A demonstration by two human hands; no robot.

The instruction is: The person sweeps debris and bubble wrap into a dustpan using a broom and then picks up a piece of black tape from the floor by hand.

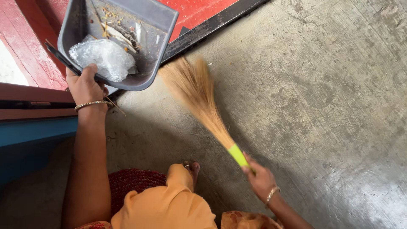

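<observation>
Your left hand [85,85] is closed around the rear edge of the grey plastic dustpan [157,46], with the thumb over the rim and the fingers hidden below it. You hold the pan lifted off the rough grey concrete floor [322,106] and tipped a little back toward you, probably so that what is inside does not slide out over the open front lip.

Inside the pan lies a crumpled piece of clear plastic wrap [101,57], pressed against the rear wall near your thumb. Farther in are dry leaves, small twigs and crumbs [121,36] (too small to name one by one).

Your right hand [260,180] is wrapped tight around the bright green handle [238,155] of a soft grass broom [197,95]. The broom slants from your hand up toward the pan, and its fanned tip is just beside the pan's front lip, low over the floor. The bristles look blurred, so it seems to be moving. The low angle lets the soft tip brush flat along the concrete.

A few small specks [231,63] lie on the floor beyond the broom tip. Behind the pan runs a black threshold strip [212,27], and behind that a red painted surface [195,10].
</observation>
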